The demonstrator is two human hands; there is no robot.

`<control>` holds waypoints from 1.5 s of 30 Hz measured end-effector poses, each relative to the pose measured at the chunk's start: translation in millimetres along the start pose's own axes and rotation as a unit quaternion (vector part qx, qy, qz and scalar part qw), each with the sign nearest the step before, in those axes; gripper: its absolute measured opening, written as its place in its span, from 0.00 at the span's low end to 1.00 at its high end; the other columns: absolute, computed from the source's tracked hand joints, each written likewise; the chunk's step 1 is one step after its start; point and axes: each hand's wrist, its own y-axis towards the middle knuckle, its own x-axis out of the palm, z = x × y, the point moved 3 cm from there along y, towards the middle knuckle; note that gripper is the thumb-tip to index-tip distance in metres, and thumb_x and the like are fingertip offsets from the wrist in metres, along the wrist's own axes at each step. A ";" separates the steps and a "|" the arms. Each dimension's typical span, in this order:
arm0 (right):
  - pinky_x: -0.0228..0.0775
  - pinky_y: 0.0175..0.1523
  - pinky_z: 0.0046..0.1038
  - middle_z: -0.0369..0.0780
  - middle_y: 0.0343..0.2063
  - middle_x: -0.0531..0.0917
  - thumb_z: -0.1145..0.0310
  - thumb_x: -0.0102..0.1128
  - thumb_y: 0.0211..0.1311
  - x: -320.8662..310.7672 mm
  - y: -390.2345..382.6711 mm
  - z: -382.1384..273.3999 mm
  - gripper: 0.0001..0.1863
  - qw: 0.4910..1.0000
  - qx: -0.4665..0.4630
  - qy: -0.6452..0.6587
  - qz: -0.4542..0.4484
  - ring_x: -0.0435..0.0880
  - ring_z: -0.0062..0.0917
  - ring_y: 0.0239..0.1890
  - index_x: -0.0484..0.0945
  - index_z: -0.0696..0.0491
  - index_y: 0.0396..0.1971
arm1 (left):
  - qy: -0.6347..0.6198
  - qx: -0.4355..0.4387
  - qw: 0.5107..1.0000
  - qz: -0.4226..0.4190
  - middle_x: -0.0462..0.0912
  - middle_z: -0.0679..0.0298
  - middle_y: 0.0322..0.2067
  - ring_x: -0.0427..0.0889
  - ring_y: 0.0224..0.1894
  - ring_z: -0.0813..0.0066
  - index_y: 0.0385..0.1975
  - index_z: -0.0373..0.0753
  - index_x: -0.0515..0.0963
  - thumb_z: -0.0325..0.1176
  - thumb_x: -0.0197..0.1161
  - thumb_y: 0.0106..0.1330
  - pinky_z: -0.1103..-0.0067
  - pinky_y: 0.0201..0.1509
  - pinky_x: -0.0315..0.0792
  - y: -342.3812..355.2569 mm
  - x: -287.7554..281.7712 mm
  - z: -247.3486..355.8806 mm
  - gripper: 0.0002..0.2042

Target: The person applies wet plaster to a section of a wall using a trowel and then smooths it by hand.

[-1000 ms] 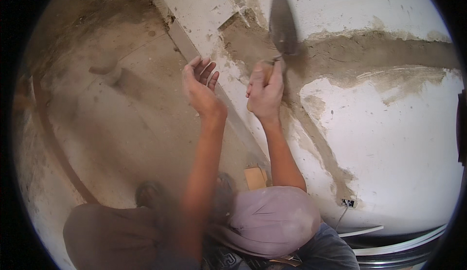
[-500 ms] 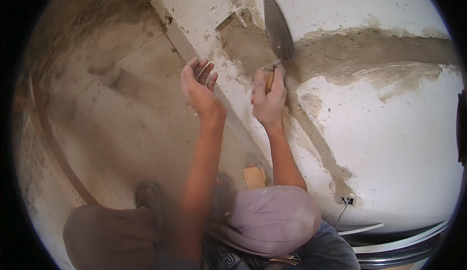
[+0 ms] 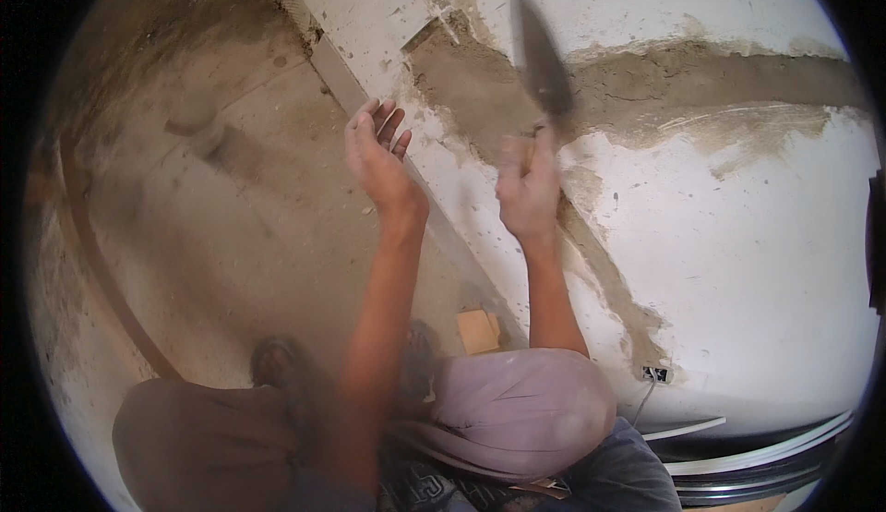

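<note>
Right hand (image 3: 529, 189) holding trowel (image 3: 543, 58), left hand (image 3: 380, 163) cupped, patched wall (image 3: 729, 235)

trowel (image 3: 542, 55): blurred, partly hidden by blurred right grip (image 3: 531, 191) | dark object (image 3: 875, 244): cut off at right rim

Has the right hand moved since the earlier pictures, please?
Yes. Judged against the electrical box in the wall, the right hand, holding the trowel, has moved rightward and slightly down in the view.
</note>
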 end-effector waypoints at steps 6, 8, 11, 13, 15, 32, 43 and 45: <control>0.71 0.36 0.40 0.55 0.25 0.79 0.60 0.55 0.71 -2.6 -6.0 -12.5 0.20 0.998 0.047 0.042 0.002 0.81 0.53 0.29 0.68 0.63 0.49 | 0.007 0.011 1.000 -0.014 0.75 0.56 0.57 0.73 0.61 0.64 0.62 0.34 0.67 0.45 0.43 0.77 0.66 0.64 0.65 -0.2 -3.7 3.0 0.23; 0.71 0.33 0.38 0.53 0.24 0.79 0.60 0.54 0.72 -0.8 11.9 -12.1 0.19 0.994 -0.025 -0.103 -0.007 0.81 0.48 0.26 0.68 0.62 0.48 | 0.001 0.015 1.000 -0.013 0.76 0.56 0.57 0.73 0.61 0.64 0.62 0.34 0.67 0.44 0.43 0.77 0.66 0.64 0.65 -2.8 3.5 4.3 0.23; 0.70 0.31 0.32 0.48 0.22 0.78 0.61 0.54 0.72 -4.7 4.5 -29.7 0.18 1.000 0.007 -0.009 0.010 0.79 0.37 0.23 0.68 0.61 0.47 | 0.000 -0.007 1.000 -0.009 0.76 0.56 0.57 0.73 0.61 0.64 0.62 0.34 0.68 0.44 0.43 0.77 0.66 0.64 0.65 -4.9 -0.8 4.7 0.22; 0.69 0.30 0.30 0.47 0.22 0.77 0.62 0.54 0.72 -1.5 -4.0 -20.9 0.17 0.996 0.043 0.072 0.006 0.79 0.32 0.22 0.69 0.61 0.47 | 0.008 0.007 1.000 -0.008 0.76 0.57 0.56 0.73 0.61 0.64 0.61 0.35 0.69 0.43 0.43 0.77 0.67 0.63 0.65 -3.4 -1.5 4.5 0.22; 0.68 0.29 0.27 0.46 0.22 0.77 0.62 0.54 0.72 -5.6 -2.3 1.0 0.16 0.999 -0.003 0.036 0.014 0.78 0.27 0.22 0.69 0.61 0.47 | 0.008 0.000 1.000 -0.018 0.76 0.57 0.56 0.73 0.61 0.64 0.61 0.35 0.69 0.43 0.43 0.77 0.66 0.63 0.65 -9.3 5.1 -0.7 0.22; 0.71 0.32 0.32 0.46 0.21 0.77 0.63 0.57 0.71 4.0 6.0 -11.6 0.18 0.996 -0.044 -0.072 0.043 0.80 0.34 0.23 0.70 0.61 0.49 | 0.009 0.009 1.000 -0.012 0.74 0.58 0.60 0.71 0.64 0.65 0.64 0.36 0.68 0.43 0.43 0.77 0.67 0.66 0.62 -12.9 7.0 0.1 0.22; 0.72 0.37 0.39 0.55 0.30 0.80 0.63 0.60 0.69 20.5 9.5 -9.3 0.18 0.998 0.034 -0.016 0.042 0.82 0.49 0.32 0.71 0.63 0.46 | 0.039 0.009 0.999 -0.004 0.71 0.57 0.63 0.67 0.67 0.64 0.66 0.37 0.67 0.44 0.45 0.78 0.65 0.69 0.59 -14.6 5.4 -0.2 0.23; 0.72 0.37 0.39 0.55 0.31 0.80 0.64 0.59 0.69 22.0 5.8 -6.8 0.17 0.998 0.004 0.009 0.060 0.82 0.47 0.32 0.71 0.63 0.45 | 0.060 0.054 0.997 -0.006 0.71 0.55 0.63 0.66 0.68 0.63 0.66 0.35 0.66 0.44 0.45 0.78 0.65 0.69 0.58 -11.0 4.4 -0.3 0.24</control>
